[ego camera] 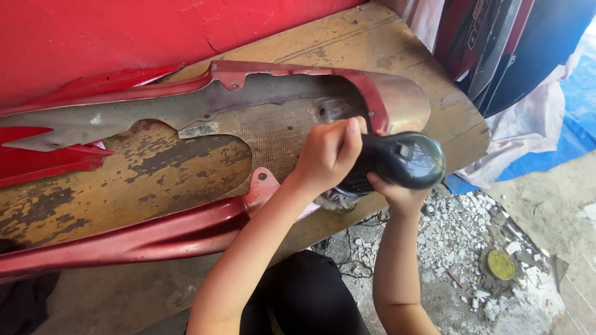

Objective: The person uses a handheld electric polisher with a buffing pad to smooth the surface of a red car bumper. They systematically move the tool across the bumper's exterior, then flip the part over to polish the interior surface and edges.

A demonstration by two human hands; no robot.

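The red body panel [186, 180] is lying inner side up on the wooden counter [403, 56], where the left hand [328, 152] and right hand [397, 195] are both gripping the black sander [397, 162], fingers clenched around it, at the panel's right end.

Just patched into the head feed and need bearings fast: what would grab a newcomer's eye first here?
First, the long red bodywork panel lying inner side up across the worn wooden table, its grey mesh-lined underside exposed. At its rounded right end, the left hand and right hand both grip a black handheld power tool pressed against the panel's edge. Below right, white rubble and a yellow disc litter the ground.
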